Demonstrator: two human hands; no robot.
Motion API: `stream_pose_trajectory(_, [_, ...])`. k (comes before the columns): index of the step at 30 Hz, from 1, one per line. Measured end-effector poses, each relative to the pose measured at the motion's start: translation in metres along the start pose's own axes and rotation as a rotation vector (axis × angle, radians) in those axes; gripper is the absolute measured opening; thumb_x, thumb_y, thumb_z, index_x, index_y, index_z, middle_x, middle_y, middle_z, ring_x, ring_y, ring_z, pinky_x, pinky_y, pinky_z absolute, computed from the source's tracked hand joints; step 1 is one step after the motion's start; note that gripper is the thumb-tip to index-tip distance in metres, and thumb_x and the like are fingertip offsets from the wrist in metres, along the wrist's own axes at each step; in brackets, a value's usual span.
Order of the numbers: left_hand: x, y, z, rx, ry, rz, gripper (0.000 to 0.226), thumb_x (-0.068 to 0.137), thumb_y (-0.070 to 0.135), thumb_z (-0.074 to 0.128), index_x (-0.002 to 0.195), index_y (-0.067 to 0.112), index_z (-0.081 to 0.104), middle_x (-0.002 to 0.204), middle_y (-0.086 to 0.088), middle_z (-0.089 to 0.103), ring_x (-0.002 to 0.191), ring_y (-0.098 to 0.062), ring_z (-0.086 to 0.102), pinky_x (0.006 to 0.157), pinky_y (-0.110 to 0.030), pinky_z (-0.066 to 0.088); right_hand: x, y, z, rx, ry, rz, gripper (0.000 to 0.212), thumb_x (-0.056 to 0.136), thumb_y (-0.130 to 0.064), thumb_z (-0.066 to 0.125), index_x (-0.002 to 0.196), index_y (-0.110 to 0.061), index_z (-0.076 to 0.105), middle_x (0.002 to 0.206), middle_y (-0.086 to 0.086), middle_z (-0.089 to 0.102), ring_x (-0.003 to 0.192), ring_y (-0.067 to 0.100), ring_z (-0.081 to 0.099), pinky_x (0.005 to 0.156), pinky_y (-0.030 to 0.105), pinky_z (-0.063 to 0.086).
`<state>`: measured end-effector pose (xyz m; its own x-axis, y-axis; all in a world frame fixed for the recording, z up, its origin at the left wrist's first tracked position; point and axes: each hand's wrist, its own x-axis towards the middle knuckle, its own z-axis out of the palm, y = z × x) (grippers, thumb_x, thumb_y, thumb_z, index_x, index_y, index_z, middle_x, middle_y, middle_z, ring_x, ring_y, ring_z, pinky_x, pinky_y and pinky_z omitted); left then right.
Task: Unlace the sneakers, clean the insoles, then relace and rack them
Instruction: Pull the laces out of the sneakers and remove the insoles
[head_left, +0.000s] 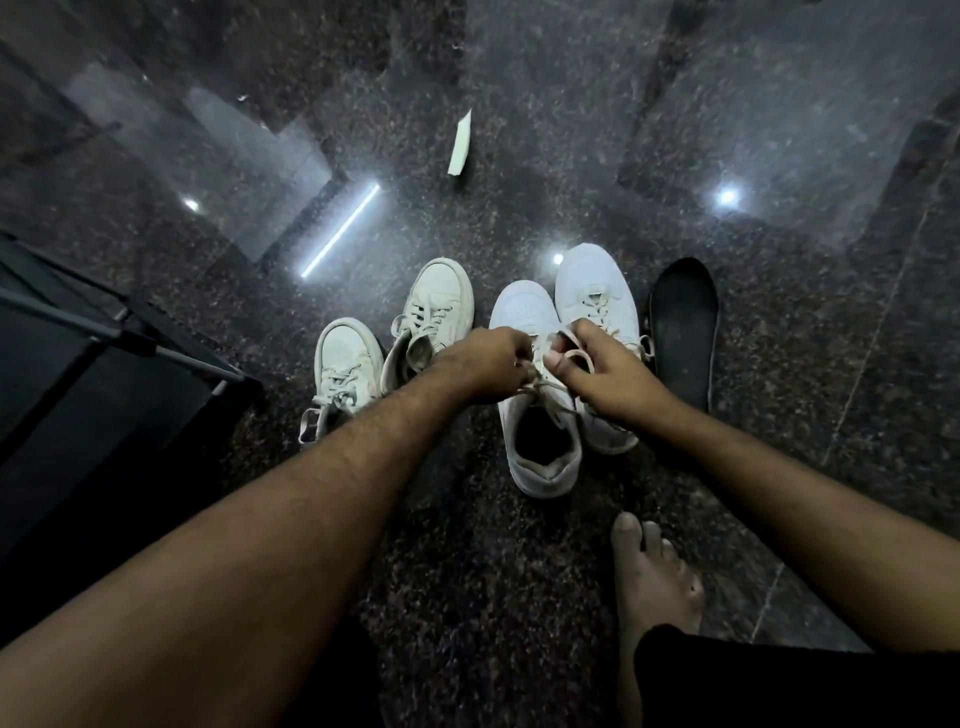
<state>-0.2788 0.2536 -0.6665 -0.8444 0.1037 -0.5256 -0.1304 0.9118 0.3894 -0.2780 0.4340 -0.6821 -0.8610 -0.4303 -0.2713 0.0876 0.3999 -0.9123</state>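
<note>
Two pairs of white sneakers stand on the dark granite floor. The near white sneaker (540, 415) has its mouth toward me, and both hands work its lace (550, 387). My left hand (488, 364) pinches one lace end. My right hand (597, 369) grips a loop of the same lace. Its partner sneaker (597, 291) stands just behind, still laced. A black insole (683, 332) lies flat to the right of that pair. The off-white pair stands to the left, one sneaker (436, 312) farther away and one (345, 369) nearer, both laced.
A black rack with metal rods (104, 332) stands at the left. A folded white paper (460, 143) lies on the floor farther ahead. My bare foot (649, 577) rests on the floor near the sneakers. Ceiling lights reflect in the polished floor.
</note>
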Motion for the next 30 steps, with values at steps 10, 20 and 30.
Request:
stream_pose_trajectory(10, [-0.011, 0.033, -0.041, -1.296, 0.258, -0.221, 0.014, 0.105, 0.017, 0.040, 0.093, 0.014, 0.045, 0.066, -0.007, 0.052, 0.048, -0.020, 0.054, 0.054, -0.031, 0.050, 0.006, 0.023, -0.003, -0.647, 0.002, -0.116, 0.039, 0.087, -0.045, 0.067, 0.117, -0.022, 0.059, 0.104, -0.001, 0.053, 0.098, 0.020, 0.052, 0.083, 0.035, 0.044])
stream_pose_trajectory(20, [-0.010, 0.019, -0.014, 0.242, 0.446, -0.098, 0.072, 0.087, 0.038, 0.073, 0.139, 0.006, 0.036, 0.137, -0.018, 0.041, 0.124, -0.035, 0.044, 0.100, -0.046, 0.039, -0.003, 0.013, 0.008, -1.010, -0.044, -0.345, 0.020, 0.081, -0.024, 0.066, 0.101, -0.020, 0.064, 0.095, 0.002, 0.057, 0.088, 0.027, 0.054, 0.073, 0.041, 0.043])
stream_pose_trajectory(30, [-0.005, 0.012, 0.007, 0.053, -0.059, -0.055, 0.037, 0.082, 0.032, 0.076, 0.110, 0.010, 0.065, 0.108, -0.011, 0.070, 0.101, -0.030, 0.065, 0.080, -0.035, 0.051, 0.000, 0.018, 0.011, -0.938, -0.057, -0.235, 0.027, 0.087, -0.031, 0.060, 0.113, -0.023, 0.060, 0.096, 0.002, 0.057, 0.091, 0.027, 0.056, 0.075, 0.043, 0.048])
